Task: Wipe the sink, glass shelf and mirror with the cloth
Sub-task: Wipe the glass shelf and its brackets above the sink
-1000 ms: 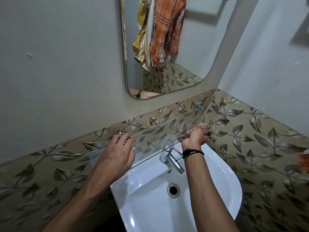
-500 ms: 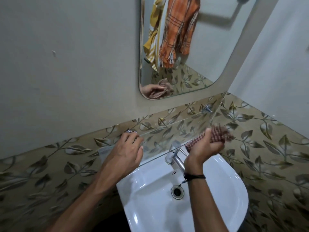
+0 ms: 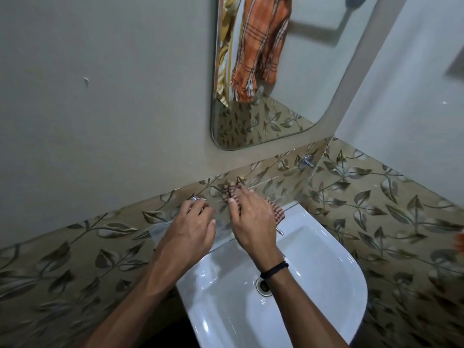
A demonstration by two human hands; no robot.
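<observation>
One head-worn wide-angle view only. Camera looking forward and steeply down into bathroom corner, facing back wall [image 3: 100,109]. Sitting near: forearms [image 3: 140,292] entering from bottom edge, left hand [image 3: 190,234] and right hand [image 3: 253,222] meeting just above frame centre. Sink [image 3: 326,285] filling lower centre and lower right; mirror [image 3: 288,101] running off top edge, upper centre. Side wall [image 3: 414,84] closing in at right. Lens bending straight lines toward frame edges.

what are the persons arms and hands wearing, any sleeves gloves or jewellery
Both forearms are bare, with no sleeves in view, and neither the left hand nor the right hand wears a glove. The only item worn is a thin black cord bracelet around the right wrist. No ring or watch shows.
</observation>
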